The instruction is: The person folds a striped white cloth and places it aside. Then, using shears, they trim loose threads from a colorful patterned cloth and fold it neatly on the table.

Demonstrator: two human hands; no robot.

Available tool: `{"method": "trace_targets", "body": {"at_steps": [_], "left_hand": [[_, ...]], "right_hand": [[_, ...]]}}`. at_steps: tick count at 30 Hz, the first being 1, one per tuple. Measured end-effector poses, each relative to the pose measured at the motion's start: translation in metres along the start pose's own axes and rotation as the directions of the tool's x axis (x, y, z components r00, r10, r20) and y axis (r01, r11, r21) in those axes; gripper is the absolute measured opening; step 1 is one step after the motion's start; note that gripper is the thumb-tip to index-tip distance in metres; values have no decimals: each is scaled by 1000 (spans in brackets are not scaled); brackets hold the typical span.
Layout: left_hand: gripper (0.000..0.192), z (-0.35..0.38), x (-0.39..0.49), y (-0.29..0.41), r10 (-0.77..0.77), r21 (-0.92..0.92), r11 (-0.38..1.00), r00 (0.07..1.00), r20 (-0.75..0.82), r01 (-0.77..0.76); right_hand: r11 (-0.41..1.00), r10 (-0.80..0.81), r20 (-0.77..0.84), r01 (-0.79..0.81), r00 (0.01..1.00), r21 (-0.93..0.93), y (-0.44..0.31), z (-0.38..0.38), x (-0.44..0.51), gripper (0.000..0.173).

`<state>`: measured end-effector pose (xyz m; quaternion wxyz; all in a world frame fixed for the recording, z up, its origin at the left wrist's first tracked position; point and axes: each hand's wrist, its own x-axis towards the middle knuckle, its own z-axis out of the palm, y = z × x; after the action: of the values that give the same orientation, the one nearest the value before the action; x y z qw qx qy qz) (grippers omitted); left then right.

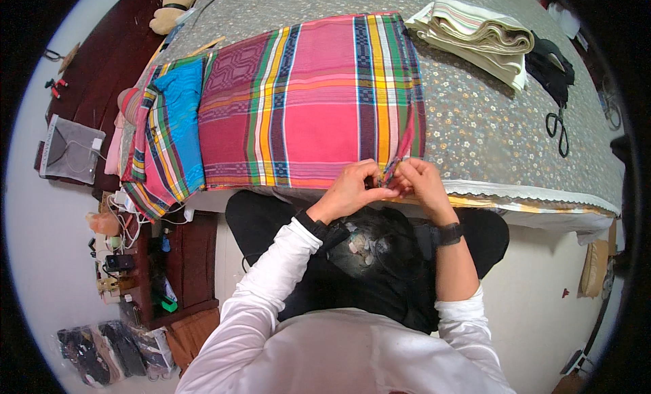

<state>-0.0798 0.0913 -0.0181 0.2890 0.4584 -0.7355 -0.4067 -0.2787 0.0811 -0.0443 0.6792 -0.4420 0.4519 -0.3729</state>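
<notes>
A striped and checked cloth (325, 129), mostly pink with yellow, green, white and blue bands, lies spread over the near edge of a bed. At its near right corner, my left hand (358, 183) pinches the cloth's edge between thumb and fingers. Close against it, my right hand (419, 180) grips the same bunched edge. The cloth's right border is partly folded up towards my fingers. At the left end, a part with a blue face (180, 124) is folded over and hangs past the bed's edge. My fingertips partly hide the pinched spot.
Folded cream cloth (478, 38) lies on the flowered bedspread (473, 124), beside a black item with a looped cord (557, 134). A black bag with small scraps (363, 246) rests between my legs. Left stand a dark wooden cabinet (190, 262), cables and a plush toy (170, 10).
</notes>
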Motion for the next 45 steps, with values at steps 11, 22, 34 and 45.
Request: {"method": "trace_targets", "body": {"at_steps": [11, 22, 34, 45], "left_hand": [[40, 9, 0, -7, 147, 87, 986, 988, -46, -142], [27, -18, 1, -17, 0, -326, 944, 990, -141, -47], [13, -321, -78, -40, 26, -222, 913, 594, -804, -341], [34, -503, -409, -221, -215, -264, 936, -213, -953, 233]], "right_hand": [[998, 2, -81, -7, 997, -60, 5, 1, 3, 36], [998, 56, -43, -55, 998, 26, 5, 3, 2, 22], [996, 68, 0, -68, 998, 57, 5, -1, 2, 21], [994, 78, 9, -79, 997, 77, 4, -2, 3, 22]]}}
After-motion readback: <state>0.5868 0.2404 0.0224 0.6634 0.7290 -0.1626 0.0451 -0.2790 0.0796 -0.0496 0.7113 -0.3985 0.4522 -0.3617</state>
